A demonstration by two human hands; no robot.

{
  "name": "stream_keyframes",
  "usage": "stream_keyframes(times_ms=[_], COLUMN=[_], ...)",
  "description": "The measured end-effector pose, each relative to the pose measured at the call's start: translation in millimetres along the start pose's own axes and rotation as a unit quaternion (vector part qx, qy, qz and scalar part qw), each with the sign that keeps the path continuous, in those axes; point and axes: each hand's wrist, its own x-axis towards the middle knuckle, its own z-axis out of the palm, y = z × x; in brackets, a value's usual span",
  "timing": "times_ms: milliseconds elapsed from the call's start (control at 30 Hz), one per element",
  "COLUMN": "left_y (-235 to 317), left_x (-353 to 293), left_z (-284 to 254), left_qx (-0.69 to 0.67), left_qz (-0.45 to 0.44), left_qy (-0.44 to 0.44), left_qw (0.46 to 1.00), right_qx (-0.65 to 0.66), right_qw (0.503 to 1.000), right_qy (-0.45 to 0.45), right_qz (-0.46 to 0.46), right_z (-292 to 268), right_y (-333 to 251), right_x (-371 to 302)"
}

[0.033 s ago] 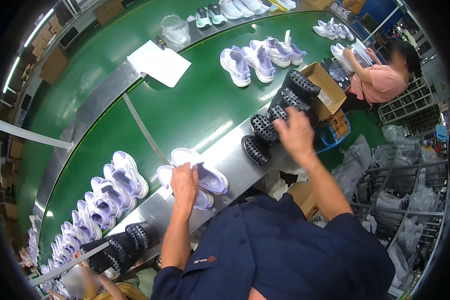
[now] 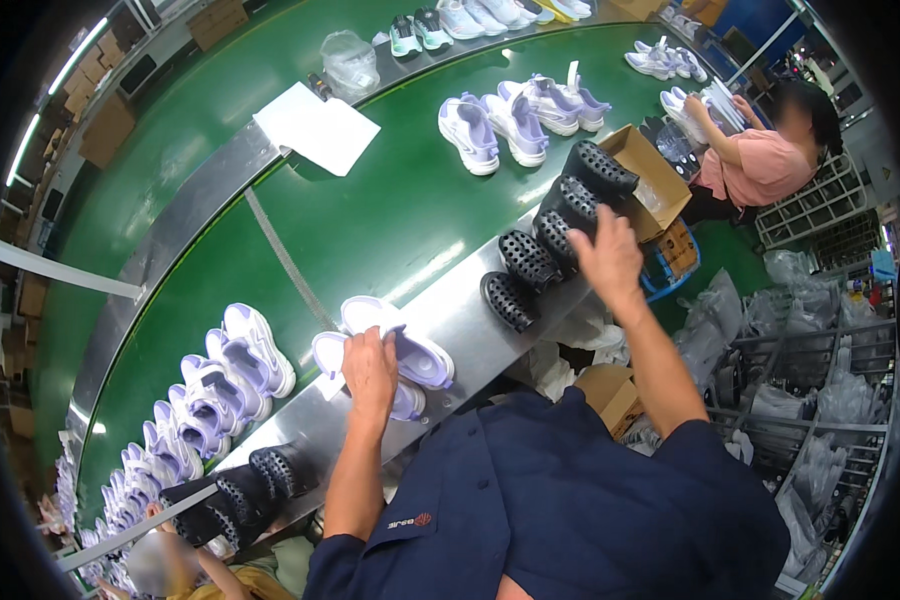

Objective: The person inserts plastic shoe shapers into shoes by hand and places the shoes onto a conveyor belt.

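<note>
A worker in a navy shirt (image 2: 570,470) stood over two white-and-lavender shoes (image 2: 432,362) on a metal ledge (image 2: 485,345) beside a green belt (image 2: 370,225), one hand at the pair and one out to the side. The left hand (image 2: 370,365) lay over both shoes with its fingers bent; how firmly it gripped could not be told. The right hand (image 2: 610,255) was open and held nothing in sight, its fingers apart at a row of five black forms (image 2: 528,262), each pierced with holes; whether it touched them could not be told. One open box (image 2: 653,175) stood just beyond the row. Four more shoes (image 2: 517,130) in the same colours stood on the belt beyond the forms, while a longer line (image 2: 255,350), too crowded to count, ran down the left. Across the belt sat one clear bag (image 2: 350,65) and two green shoes (image 2: 406,35). One co-worker in pink (image 2: 765,165) handled shoes at far right; another (image 2: 250,582), mostly cut off, was at lower left.
</note>
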Motion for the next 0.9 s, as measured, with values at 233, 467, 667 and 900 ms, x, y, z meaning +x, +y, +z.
stream_keyframes(times_ms=[233, 467, 667, 900], left_y=[-5, -10, 7, 11], left_x=[-11, 0, 29, 46], left_z=[20, 28, 22, 29], left_qx=[-0.086, -0.186, -0.273, -0.278], left_qz=[-0.043, -0.053, -0.072, 0.03], left_qy=[0.028, -0.056, -0.193, -0.204], left_qw=[0.995, 0.979, 0.94, 0.938], right_qx=[-0.141, 0.059, 0.088, -0.006], right_qw=[0.986, 0.953, 0.886, 0.938], right_qy=[-0.035, -0.196, -0.389, -0.193], right_qz=[-0.084, -0.222, -0.237, -0.288], right_z=[15, -48, 0, 88], right_y=[81, -24, -97, -134], right_x=[46, -15, -87, -124])
